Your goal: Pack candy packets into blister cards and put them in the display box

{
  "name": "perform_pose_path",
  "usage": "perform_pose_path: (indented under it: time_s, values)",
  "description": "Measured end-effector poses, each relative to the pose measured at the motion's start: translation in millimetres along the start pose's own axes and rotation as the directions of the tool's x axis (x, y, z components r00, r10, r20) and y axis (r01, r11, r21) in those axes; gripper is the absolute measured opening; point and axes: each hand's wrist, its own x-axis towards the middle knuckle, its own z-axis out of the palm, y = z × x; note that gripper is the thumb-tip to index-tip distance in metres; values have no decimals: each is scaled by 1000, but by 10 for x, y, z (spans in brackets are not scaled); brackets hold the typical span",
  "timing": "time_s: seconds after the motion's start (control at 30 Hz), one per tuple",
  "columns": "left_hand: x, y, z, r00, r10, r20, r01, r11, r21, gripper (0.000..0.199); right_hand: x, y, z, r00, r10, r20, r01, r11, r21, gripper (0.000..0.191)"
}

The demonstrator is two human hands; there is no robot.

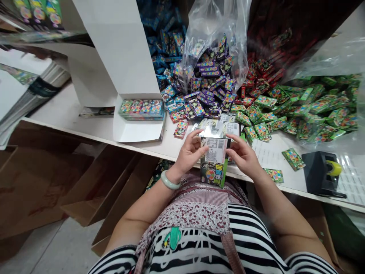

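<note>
Both hands hold a dark green-and-black printed box (213, 167) upright at the table's front edge, with a white barcode label on its upper part. My left hand (191, 152) has thumb and fingers closed on the box's left side. On its right side, my right hand (242, 154) grips the edge between thumb and fingers. Behind the box lie more labelled packs (213, 126), partly hidden by my hands. A small red packet (180, 129) rests left of them. The white open carton (139, 131) farther left holds a row of colourful small packs (142, 108).
Heaps of blue packets (164, 57), purple packets (209, 91), red packets (261, 72) and green packets (322, 110) cover the table's back, some in clear plastic. A black tape dispenser (319, 173) stands right, near label sheets (352, 182). Cardboard boxes (31, 182) are below left.
</note>
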Motion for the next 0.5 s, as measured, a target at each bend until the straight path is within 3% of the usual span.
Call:
perform_pose_path:
  time_s: [0.17,0.33,0.43,0.5]
  values:
    - [121,12,-49,999,39,-31,-39,999,16,55,92,15,73,999,17,-46,-12,995,95,51]
    - [46,-61,-51,1000,16,-18,-14,995,97,43,23,186,54,997,58,50,-62,995,79,41]
    - [-24,-86,-66,995,93,-31,-85,977,196,33,-2,194,5,995,51,86,-56,997,56,37]
    - [-25,-79,-82,986,160,-49,-139,945,297,24,25,150,-17,998,41,47,-41,999,-1,29]
